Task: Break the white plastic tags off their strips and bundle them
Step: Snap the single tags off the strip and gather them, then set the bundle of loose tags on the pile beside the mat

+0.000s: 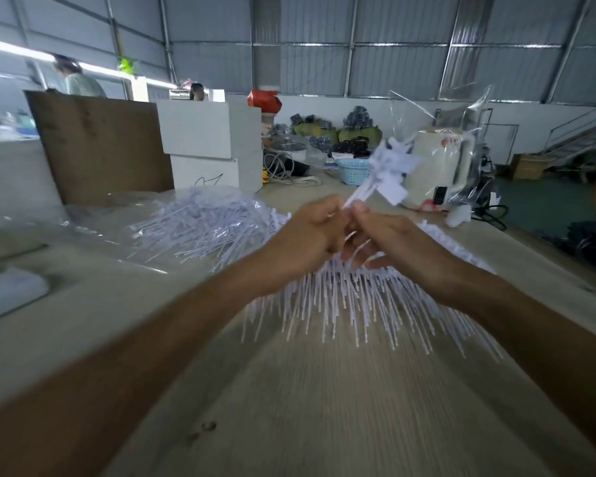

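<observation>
Fingers (pixel 358 210) of both hands: pinched together on a small bundle of tags (pixel 387 173), lifted above the table (pixel 289 390). Under the hands: strips (pixel 341 304) with tags attached. Left of the hands: loose pile (pixel 203 225). Judged: task partway, many strips left

Bare table (pixel 324 407) lies open in front of me, below my arms. Ahead, the row of tag strips (pixel 358 304) bars the way; loose tags (pixel 203 228) crowd the left, boxes (pixel 210 149) and a kettle (pixel 437 166) wall off the far edge.
</observation>
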{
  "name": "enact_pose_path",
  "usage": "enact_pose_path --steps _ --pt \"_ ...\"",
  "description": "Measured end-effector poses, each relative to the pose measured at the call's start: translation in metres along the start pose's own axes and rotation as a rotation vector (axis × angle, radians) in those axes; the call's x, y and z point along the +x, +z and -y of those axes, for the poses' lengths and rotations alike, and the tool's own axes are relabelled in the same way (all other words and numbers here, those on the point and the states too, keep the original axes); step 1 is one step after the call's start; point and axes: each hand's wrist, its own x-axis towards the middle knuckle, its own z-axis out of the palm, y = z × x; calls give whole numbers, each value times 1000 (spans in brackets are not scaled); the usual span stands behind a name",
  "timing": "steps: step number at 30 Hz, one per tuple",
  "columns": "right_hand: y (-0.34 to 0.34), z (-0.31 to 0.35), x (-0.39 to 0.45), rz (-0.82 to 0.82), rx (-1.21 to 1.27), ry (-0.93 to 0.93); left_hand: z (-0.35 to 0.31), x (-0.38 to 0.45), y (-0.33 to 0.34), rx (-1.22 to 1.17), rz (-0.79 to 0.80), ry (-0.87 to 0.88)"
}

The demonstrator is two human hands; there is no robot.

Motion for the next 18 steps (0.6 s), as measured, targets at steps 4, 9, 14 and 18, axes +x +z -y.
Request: enact_pose_path --steps 4,9,14,18 --pt "27 -8 28 50 -333 -81 50 -17 -83 127 -227 -142" --pt "88 3 73 -39 -713 -307 101 -51 -155 175 -436 -426" --pt "143 15 128 -163 -1205 -418 117 -79 -198 371 -416 -600" --pt "167 14 161 -17 -1480 -359 127 -89 -215 445 -355 -662"
